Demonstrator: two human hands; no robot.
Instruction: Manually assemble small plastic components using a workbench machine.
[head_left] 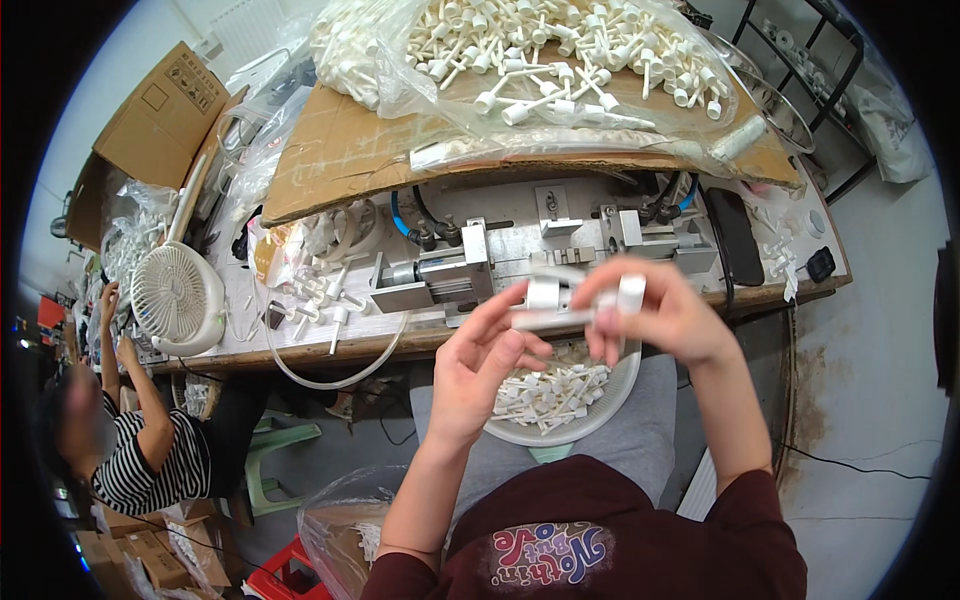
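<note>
My right hand [655, 310], smeared by motion, has its fingers curled round white plastic capped stems. One white cap [631, 292] shows by its fingers, and a second white cap [543, 294] sits further left. A blurred white stem [550, 320] reaches from the right fingers toward my left hand [482, 365]. The left fingers are spread apart around that stem's end, and I see no firm grip there. Just beyond both hands lies a metal clamping fixture [560, 258] on the bench. Below them, a white basket [625, 385] in my lap holds several small white plastic pieces [555, 395].
Loose white capped stems [560, 50] are heaped in clear plastic on a cardboard sheet [340, 150] above the fixture. Metal cylinders [440, 275] flank it. A white fan [178, 300] stands left, a black phone [733, 235] lies right. A person in stripes [150, 460] sits left.
</note>
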